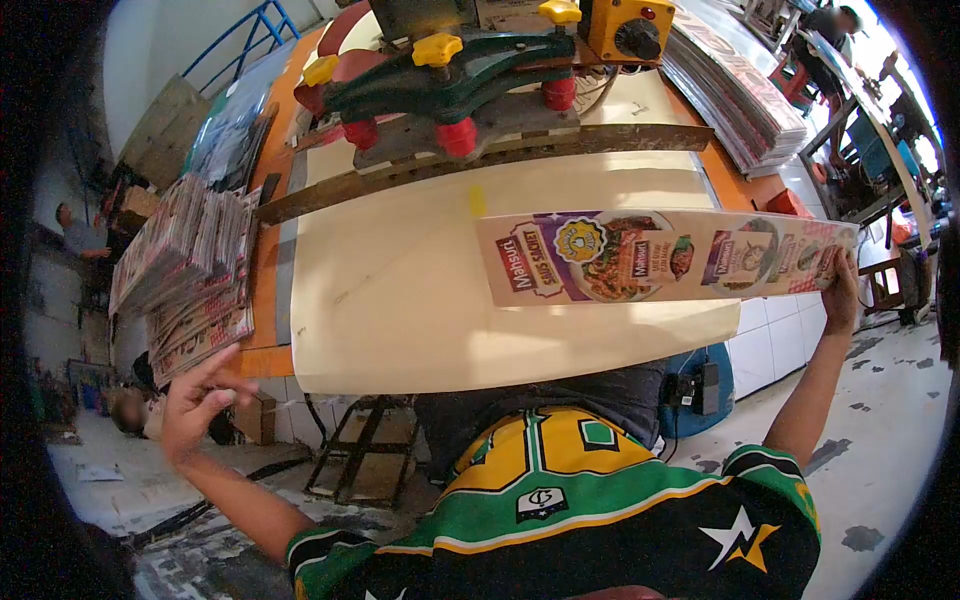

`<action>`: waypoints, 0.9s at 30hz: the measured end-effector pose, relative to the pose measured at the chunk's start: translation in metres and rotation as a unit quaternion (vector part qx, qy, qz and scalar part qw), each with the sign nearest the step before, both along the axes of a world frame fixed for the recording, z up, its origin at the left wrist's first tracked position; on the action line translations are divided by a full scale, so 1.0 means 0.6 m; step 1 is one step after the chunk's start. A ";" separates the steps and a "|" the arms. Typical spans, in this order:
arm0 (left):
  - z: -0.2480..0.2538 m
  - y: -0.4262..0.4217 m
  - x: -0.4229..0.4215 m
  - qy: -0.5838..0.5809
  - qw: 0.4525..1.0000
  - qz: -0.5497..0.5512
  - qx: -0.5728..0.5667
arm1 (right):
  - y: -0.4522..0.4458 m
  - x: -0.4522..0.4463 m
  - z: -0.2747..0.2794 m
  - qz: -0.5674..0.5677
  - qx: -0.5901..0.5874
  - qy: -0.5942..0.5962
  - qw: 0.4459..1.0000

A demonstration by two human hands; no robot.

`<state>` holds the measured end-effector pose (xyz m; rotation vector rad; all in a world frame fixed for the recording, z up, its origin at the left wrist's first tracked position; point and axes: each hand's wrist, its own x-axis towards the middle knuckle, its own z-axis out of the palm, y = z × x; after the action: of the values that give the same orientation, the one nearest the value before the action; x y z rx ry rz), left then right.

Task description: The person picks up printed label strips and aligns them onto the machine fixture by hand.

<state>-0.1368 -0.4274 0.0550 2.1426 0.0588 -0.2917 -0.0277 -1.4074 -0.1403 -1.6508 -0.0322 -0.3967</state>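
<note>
My right hand (842,292) grips the far right end of a long printed board strip (610,257) with food pictures and the word "Mahsuri". The strip extends leftward over the cream sheet (400,280) covering the table. My left hand (203,405) is off the table's left front corner, fingers apart, with nothing in it. Its fingertips are close to the lower edge of a pile of similar printed boards (195,265); whether they touch it I cannot tell.
A dark green machine frame (450,85) with yellow knobs and red feet stands at the back. Before it, a rusty metal bar (490,155) crosses the table. Another printed stack (735,95) lies at back right. A person (830,45) sits beyond. Below is a metal stand (365,450).
</note>
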 end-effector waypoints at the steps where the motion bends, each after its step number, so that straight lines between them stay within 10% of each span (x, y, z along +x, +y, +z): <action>1: 0.002 -0.027 0.012 -0.005 0.999 -0.043 0.030 | -0.002 0.005 -0.010 -0.056 -0.162 -0.031 0.985; 3: -0.001 -0.078 0.041 -0.044 0.992 -0.074 0.092 | 0.071 0.010 0.025 0.098 0.161 0.034 0.981; 18: -0.248 -0.316 0.215 -0.114 0.954 -0.003 -0.276 | 0.162 0.000 0.062 0.044 0.127 0.013 0.991; 27: -0.275 -0.227 0.221 -0.259 0.930 0.202 -0.163 | 0.318 0.023 0.074 0.102 0.064 0.065 0.991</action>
<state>-0.0042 -0.5635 -0.1099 1.7613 0.1334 0.4780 -0.0139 -1.2169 -0.0957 -1.5268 -0.0759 -0.1309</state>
